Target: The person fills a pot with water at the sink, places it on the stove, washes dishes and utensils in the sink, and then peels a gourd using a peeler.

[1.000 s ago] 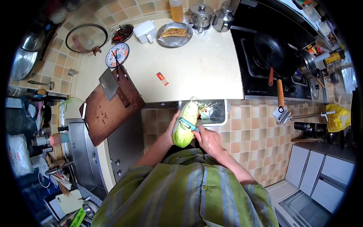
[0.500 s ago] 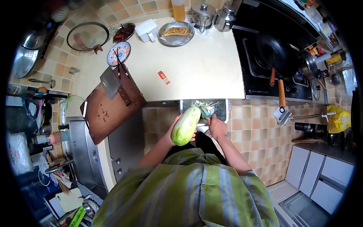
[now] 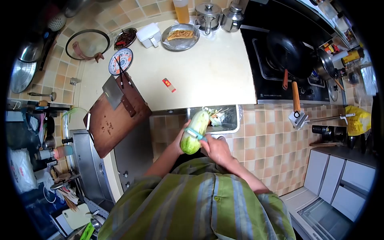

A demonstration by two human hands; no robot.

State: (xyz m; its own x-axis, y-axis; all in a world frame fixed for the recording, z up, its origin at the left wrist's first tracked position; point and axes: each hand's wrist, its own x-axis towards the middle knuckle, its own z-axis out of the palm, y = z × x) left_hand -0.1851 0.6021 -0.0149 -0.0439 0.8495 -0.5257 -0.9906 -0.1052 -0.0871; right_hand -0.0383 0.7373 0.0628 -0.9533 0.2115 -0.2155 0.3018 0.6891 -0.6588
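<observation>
A pale green gourd (image 3: 196,130) is held at a tilt near my waist, beside an open bin (image 3: 236,127) with peelings (image 3: 216,117) in it. My left hand (image 3: 181,137) wraps round the gourd's left side, its fingers partly hidden behind it. In my right hand (image 3: 218,150) is a teal peeler (image 3: 195,134), whose head lies across the middle of the gourd. Patches of the skin look lighter at the upper end and greener at the lower end.
A cutting board (image 3: 116,120) with a cleaver (image 3: 113,93) and chopsticks lies at the counter's left, over the sink's edge (image 3: 82,140). Behind are plates, a white container (image 3: 149,35) and metal pots. The stove (image 3: 280,86) with a wok (image 3: 289,54) is right.
The peeler went away from the gourd towards the bin's peelings half a second ago and is now back across the gourd. The view has shifted slightly.
</observation>
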